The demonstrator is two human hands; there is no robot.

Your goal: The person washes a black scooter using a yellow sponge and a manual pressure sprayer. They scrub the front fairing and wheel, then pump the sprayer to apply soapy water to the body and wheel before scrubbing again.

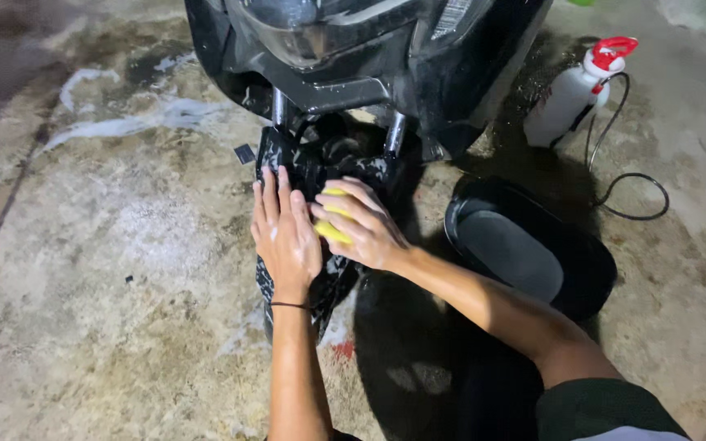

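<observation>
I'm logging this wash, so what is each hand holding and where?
The right hand holds a yellow sponge, fingers over its top. The left hand holds nothing; it lies flat on the soapy black front fender.

The sponge [332, 222] under the right hand [363, 229] is bright yellow against the glossy black front fender [320, 163], which is mottled with white suds; the left hand [285, 237] wears a thin black band at the wrist; the scooter body [353, 49] above is the same shiny black. Off to the side the spray bottle [569, 96] is white with a red trigger top and a black hose; the seat pad [525, 249] is black with a grey centre; the wet concrete floor [124, 310] is blotchy grey-brown, streaked with white foam.
</observation>
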